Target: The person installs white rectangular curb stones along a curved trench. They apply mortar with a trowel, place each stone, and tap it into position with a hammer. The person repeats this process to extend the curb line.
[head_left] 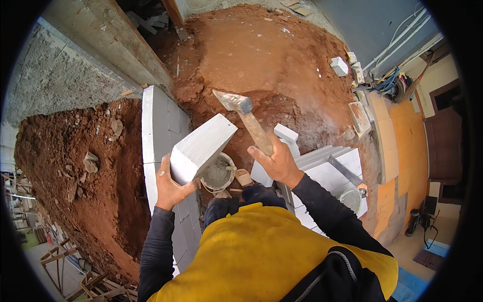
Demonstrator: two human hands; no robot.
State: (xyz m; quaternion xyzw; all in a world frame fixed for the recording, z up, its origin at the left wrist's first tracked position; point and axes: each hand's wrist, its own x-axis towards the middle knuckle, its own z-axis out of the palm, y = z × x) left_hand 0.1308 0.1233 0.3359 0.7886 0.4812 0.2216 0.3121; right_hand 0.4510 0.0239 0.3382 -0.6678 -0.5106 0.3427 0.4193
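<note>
My left hand (174,185) grips the end of a white block (203,148), held tilted beside the low white block wall (153,123). My right hand (273,160) is closed round the wooden handle of a hammer (241,106), its broad metal head raised above the block's far end. A bucket of grey mortar (217,171), partly hidden by the held block, sits below with a handled tool resting in it. To the right, a hand saw (342,168) and a grey round container (349,200) lie on stacked white blocks (322,179).
A reddish earth mound (70,181) lies left of the wall, and dug earth (256,55) stretches ahead. A concrete beam (115,43) runs at upper left. Loose blocks (338,66) line the right side, near orange boards (402,136) and white pipes (397,40).
</note>
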